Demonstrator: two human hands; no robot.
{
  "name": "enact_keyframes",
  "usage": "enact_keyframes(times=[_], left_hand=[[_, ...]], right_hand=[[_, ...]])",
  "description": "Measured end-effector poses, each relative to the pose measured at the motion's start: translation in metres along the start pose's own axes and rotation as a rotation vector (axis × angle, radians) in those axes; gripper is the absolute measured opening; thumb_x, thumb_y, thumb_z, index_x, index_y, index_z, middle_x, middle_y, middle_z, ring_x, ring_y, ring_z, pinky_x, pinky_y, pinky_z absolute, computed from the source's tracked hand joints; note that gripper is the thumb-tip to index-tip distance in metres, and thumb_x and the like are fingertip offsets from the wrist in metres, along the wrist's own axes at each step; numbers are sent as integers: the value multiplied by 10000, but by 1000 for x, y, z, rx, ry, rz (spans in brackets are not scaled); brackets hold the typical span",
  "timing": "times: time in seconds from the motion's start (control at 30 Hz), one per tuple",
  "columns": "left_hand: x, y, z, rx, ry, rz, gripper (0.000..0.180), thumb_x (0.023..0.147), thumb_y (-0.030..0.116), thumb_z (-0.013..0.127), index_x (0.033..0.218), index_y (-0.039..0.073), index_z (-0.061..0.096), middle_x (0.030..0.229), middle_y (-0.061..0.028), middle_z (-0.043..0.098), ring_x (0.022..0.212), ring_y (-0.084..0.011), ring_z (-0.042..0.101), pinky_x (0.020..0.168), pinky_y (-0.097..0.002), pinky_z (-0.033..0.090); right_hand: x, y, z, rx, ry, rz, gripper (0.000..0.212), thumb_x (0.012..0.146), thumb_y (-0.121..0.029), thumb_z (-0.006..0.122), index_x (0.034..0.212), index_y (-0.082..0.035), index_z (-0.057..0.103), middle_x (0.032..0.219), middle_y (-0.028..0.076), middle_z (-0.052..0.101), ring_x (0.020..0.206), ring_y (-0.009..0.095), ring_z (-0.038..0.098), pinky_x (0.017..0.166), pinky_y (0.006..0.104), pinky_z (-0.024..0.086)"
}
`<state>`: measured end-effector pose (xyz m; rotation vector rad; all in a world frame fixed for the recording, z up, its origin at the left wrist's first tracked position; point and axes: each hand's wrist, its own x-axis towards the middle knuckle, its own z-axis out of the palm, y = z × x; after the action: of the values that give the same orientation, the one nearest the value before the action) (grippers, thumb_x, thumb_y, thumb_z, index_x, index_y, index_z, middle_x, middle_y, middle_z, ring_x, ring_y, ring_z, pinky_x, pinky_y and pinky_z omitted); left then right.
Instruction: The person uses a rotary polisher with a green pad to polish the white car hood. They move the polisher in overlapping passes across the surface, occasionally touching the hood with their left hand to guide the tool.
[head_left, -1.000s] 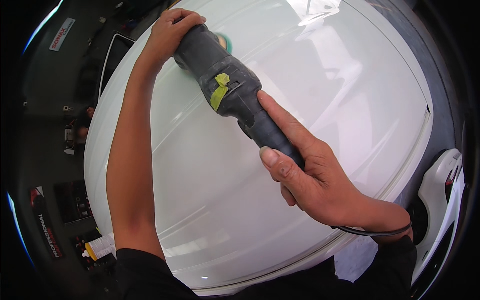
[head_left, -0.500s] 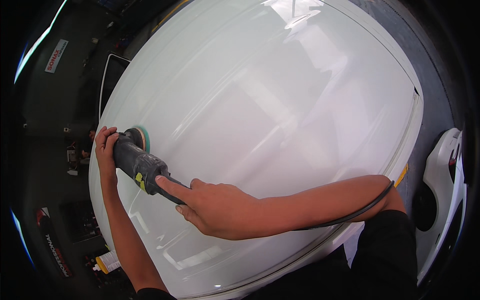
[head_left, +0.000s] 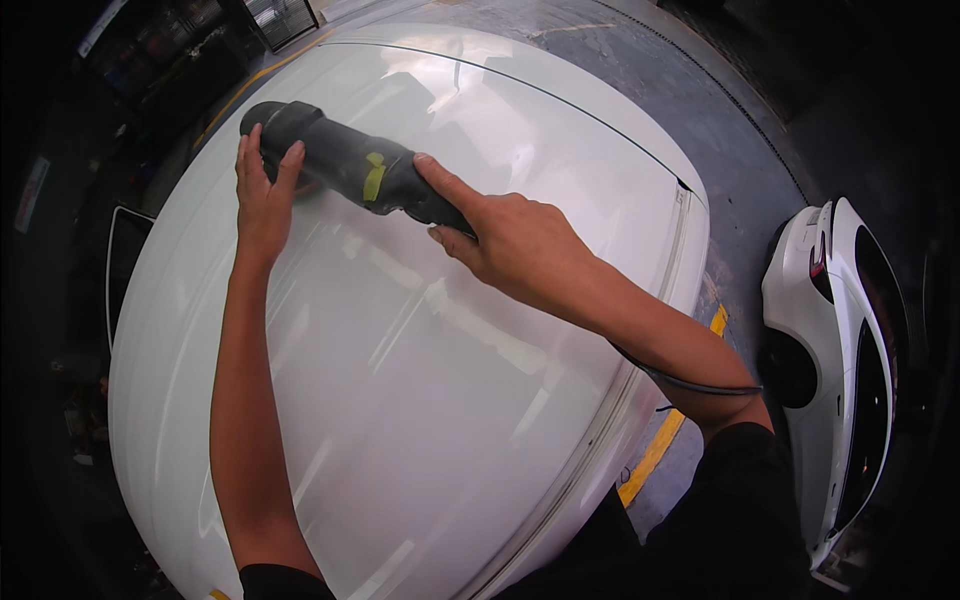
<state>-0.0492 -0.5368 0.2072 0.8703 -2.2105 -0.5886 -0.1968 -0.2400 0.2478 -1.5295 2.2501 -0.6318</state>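
The left forearm [head_left: 243, 410] reached almost straight forward, its hand [head_left: 264, 222] cupped, with the left fingers [head_left: 246, 165] pointing ahead and the left thumb [head_left: 288, 170] set apart from them. The right forearm [head_left: 655, 335] slanted forward and leftward; the right hand [head_left: 527, 245] was curled closed, back upward, its index finger [head_left: 443, 182] extended and its right thumb [head_left: 456, 246] lying below.

Polisher [head_left: 345, 155] black; tape [head_left: 374, 178] yellow-green; car body [head_left: 420, 350] white; floor line [head_left: 652, 455] yellow.

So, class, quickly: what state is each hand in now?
Left hand: holding the black polisher by its head.
Right hand: closed around the polisher's handle.
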Motion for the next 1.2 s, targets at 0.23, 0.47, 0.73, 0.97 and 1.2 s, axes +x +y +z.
enact_keyframes(times=[0.23,0.47,0.73,0.97,1.2], left_hand=[[-63,16,69,461,-263,-1,926,1007,718,546,1687,132,318,1751,-195,264,1648,-365,160,1319,-587,104],[-64,35,66,565,-348,-26,906,996,751,527,1654,141,405,1732,-177,321,1641,-339,195,1326,-566,109],[-64,30,67,659,-343,-66,925,963,808,516,1654,200,420,1732,-122,352,1644,-281,214,1340,-520,117],[-67,30,76,669,-321,-37,924,947,807,541,1640,204,444,1724,-108,371,1639,-271,234,1342,-510,131],[-72,24,79,702,-278,-35,897,951,799,544,1635,224,456,1720,-100,382,1634,-270,252,1342,-511,143]], right_hand=[[26,144,-62,-79,347,161,697,1061,-353,634,1677,-175,360,905,195,743,765,316,727,751,449,567],[-29,198,-115,88,379,425,692,1073,-319,659,1678,-150,370,704,38,520,513,122,512,483,339,442],[62,194,-101,-35,335,310,683,1077,-354,653,1670,-158,375,695,36,513,518,125,536,476,329,453],[166,224,-107,-190,268,244,680,1059,-397,657,1631,-150,384,811,80,628,609,160,638,514,343,511],[95,243,-123,-217,258,270,603,1080,-394,634,1587,-125,447,722,32,574,542,100,579,451,301,446]])
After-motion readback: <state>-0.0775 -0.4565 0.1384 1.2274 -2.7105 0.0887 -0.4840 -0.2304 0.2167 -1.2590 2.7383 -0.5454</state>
